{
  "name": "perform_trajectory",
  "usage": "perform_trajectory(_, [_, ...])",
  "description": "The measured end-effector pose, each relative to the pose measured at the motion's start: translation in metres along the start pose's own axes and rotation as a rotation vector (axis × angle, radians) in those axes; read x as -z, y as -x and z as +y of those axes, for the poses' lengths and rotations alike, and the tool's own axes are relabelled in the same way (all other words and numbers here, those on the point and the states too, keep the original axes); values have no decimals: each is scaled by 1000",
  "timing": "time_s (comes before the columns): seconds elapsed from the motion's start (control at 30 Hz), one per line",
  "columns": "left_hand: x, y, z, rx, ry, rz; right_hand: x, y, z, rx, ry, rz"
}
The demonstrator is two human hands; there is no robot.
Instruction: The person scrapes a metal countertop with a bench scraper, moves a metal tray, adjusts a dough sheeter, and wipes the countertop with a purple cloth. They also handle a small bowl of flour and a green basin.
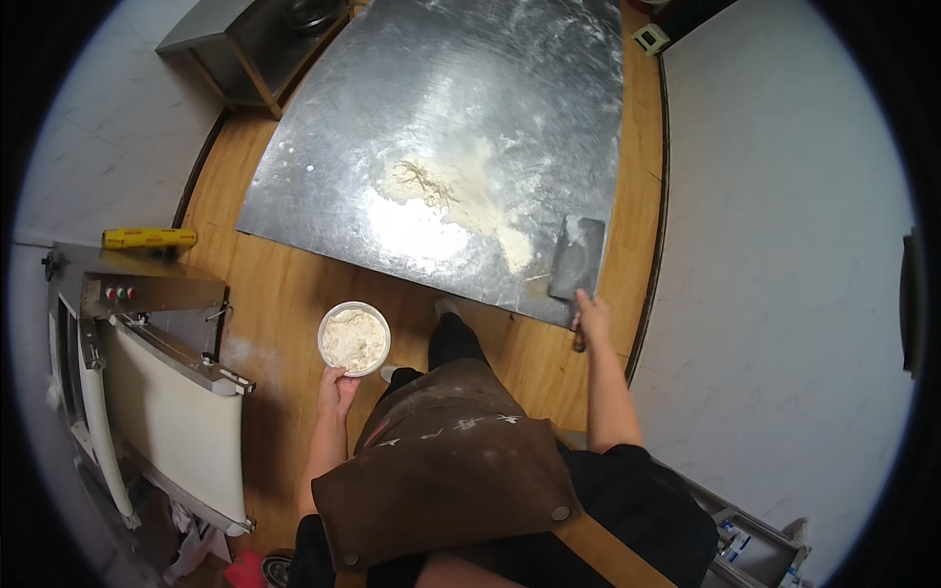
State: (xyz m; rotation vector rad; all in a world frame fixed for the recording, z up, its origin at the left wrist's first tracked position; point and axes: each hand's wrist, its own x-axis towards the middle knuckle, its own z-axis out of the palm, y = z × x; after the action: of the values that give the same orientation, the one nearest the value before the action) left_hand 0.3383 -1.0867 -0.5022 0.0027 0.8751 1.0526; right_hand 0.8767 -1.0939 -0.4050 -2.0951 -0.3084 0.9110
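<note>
A round white tub of flour [356, 338] is in my left hand [338, 391], held by its near rim over the floor, short of the table. My right hand [592, 317] grips the handle of a wide, flat metal blade [577, 256], which looks like a cleaver or a scraper. That blade lies at the right near corner of the metal-topped table [441, 66]. Between the two hands, farther forward, a patch of loose flour [470, 195] spreads over the metal, with streaks in it and a tail running towards the near edge.
At the left stands a machine with a pale conveyor belt [176, 411] and push buttons, likely a dough sheeter. A yellow roll box [149, 237] lies behind it. A metal shelf unit [257, 55] stands at the far left. The wall [764, 220] runs along the right, beyond a strip of wooden floor.
</note>
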Motion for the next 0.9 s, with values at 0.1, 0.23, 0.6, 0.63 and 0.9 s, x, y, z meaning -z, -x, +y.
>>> perform_trajectory(0.1, [6, -8, -2, 21, 4, 23, -51, 29, 26, -54, -134, 24])
perform_trajectory(0.23, [9, -18, -4, 38, 8, -23, -136, 30, -7, 32, -158, -107])
perform_trajectory(0.6, [-7, -37, -11, -76, 58, 72, -103, -114, -151, 346, 409, -94])
perform_trajectory(0.63, [-8, -40, -12, -66, 49, 84, -101, -131, -160, 331, 422, -103])
perform_trajectory(0.9, [-1, -72, -13, -40, 17, 140, -192, -190, -229, 427, 546, -561])
